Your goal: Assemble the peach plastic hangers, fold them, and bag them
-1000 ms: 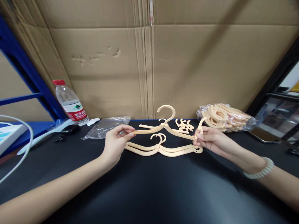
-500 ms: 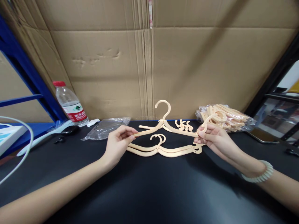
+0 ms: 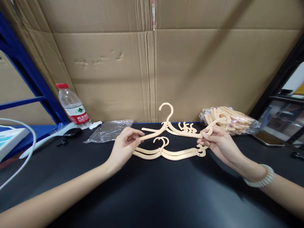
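Bottle label (image 3: 77,114) with white Chinese lettering on a red band
On the clear, red-capped bottle (image 3: 71,103), the characters 农夫山 can be read in white along the label's lower, red part; past them, at the curve of the bottle, the lettering cannot be made out. Above, on the white part, sits a dark green, peaked emblem (image 3: 80,109). The narrow strip (image 3: 153,15) on the cardboard (image 3: 106,72) bears reddish marks, too blurred to read.

Held hanger (image 3: 156,133), left end hidden in left grip (image 3: 123,144), white box (image 3: 11,145) cut off
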A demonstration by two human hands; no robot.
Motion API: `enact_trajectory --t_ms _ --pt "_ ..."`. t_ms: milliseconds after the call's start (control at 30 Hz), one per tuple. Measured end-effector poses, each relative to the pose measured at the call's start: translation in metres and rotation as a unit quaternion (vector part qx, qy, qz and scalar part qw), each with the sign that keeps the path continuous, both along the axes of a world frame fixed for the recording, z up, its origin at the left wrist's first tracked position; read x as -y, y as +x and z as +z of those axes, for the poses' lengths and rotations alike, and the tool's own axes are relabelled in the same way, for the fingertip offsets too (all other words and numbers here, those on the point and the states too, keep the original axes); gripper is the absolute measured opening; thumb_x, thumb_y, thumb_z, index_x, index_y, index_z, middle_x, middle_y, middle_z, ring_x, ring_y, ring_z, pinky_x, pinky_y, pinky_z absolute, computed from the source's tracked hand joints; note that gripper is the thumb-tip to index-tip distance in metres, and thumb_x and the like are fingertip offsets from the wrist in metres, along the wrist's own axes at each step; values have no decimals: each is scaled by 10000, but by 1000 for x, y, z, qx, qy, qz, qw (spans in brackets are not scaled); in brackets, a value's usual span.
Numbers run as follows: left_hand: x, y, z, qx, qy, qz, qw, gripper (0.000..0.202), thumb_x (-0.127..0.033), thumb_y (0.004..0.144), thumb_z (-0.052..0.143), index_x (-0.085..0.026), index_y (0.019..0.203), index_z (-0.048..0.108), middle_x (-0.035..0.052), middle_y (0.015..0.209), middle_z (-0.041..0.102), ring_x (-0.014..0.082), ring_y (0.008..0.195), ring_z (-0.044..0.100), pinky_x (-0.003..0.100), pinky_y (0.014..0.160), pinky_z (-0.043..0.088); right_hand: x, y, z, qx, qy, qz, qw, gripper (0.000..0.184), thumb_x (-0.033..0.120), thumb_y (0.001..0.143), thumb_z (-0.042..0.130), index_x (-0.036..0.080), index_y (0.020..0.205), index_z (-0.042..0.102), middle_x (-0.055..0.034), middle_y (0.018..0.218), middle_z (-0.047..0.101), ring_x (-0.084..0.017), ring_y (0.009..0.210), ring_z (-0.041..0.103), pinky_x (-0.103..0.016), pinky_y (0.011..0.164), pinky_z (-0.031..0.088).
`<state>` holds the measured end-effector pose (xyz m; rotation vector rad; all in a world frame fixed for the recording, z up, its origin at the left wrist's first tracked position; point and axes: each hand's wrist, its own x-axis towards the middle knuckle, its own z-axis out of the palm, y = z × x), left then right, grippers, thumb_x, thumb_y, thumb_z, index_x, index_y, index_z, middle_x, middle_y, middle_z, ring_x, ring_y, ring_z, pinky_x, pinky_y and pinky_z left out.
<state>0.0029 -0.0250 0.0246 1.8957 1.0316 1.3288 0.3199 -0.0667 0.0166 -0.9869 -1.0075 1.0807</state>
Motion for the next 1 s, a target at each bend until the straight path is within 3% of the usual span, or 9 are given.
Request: enact_trajectory --t_ms 133,233,333,467,600,733,867,1000 --pt "0 0 -1 -187 124 2 975 251 -214 810 580 -193 1060 601 44 985 579 128 683 581 259 608 487 1 -3 -3 -25 -13 -6 1000 266 318 594 872 195 731 680 -12 753 642 -181 707 677 -310 699 568" --pt "0 -3 -4 -326 235 -14 916 233 -202 894 495 -195 1112 576 48 942 642 142 710 597 253 629 456 2 -6 -3 -28 -27 16 999 264 338 613 861 193 761 697 -33 825 658 -191 772 675 -298 718 563" --pt "1 -7 -1 -417 296 13 859 219 -212 936 421 -181 1046 608 50 882 673 152 679 615 256 609 429 1 -3 1 -18 -26 28 999 268 385 662 827 199 825 723 -37 882 655 -152 765 634 -236 646 542" --pt "1 -10 12 -472 268 71 837 188 -214 899 444 -194 932 628 42 855 687 177 710 640 247 558 385 -7 20 11 19 -8 23 1000 203 345 688 807 220 825 725 7 725 605 -103 638 538 -196 544 483" --pt "4 -13 27 -523 214 64 823 152 -180 834 469 -194 834 620 45 812 681 205 685 636 262 514 339 -12 48 23 123 -17 107 986 212 322 657 822 203 770 688 9 629 607 -115 569 545 -220 489 450" --pt "16 -14 39 -595 180 11 783 109 -141 796 486 -194 768 577 36 766 647 204 611 614 275 506 338 -13 63 31 311 -41 208 926 258 367 706 790 172 844 691 -52 709 694 -159 613 619 -268 549 500" --pt "32 -11 44 -643 172 -30 746 121 -84 770 513 -194 757 563 44 807 637 214 627 622 283 503 355 -10 66 33 474 -11 232 849 219 368 701 784 167 771 730 -61 746 707 -175 640 634 -267 572 496" --pt "39 -7 40 -642 126 -74 752 143 -57 759 546 -195 733 573 45 831 657 208 670 643 276 541 392 -7 61 33 544 -18 233 806 194 391 721 753 199 732 738 -22 687 687 -131 549 567 -235 504 434"
